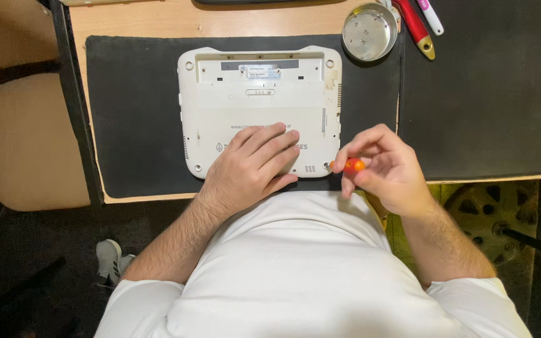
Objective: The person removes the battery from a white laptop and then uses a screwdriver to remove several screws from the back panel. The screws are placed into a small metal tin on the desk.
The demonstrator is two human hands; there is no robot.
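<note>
A white plastic laptop-like device, turned underside up, lies on a black rectangular mat on a wooden tabletop. Its long axis runs from 9 o'clock to 3 o'clock across the view, with the hinge edge toward 12 o'clock and the near edge toward the person's white shirt.

The left hand rests flat, palm down, on the near middle of the casing, fingers spread narrowly and pointing toward 1 o'clock; it holds nothing and presses on the shell.

The right hand is just off the device's near right corner, at about 4 o'clock from the casing's centre. Its fingers pinch a small orange-handled screwdriver, whose short axis lies nearly level, tip pointing toward 9 o'clock at the corner screw hole. The tip appears to touch or sit just beside that hole; the right hand is the nearer one.

A round metal dish sits at 1 o'clock, beside a red-handled tool.
</note>
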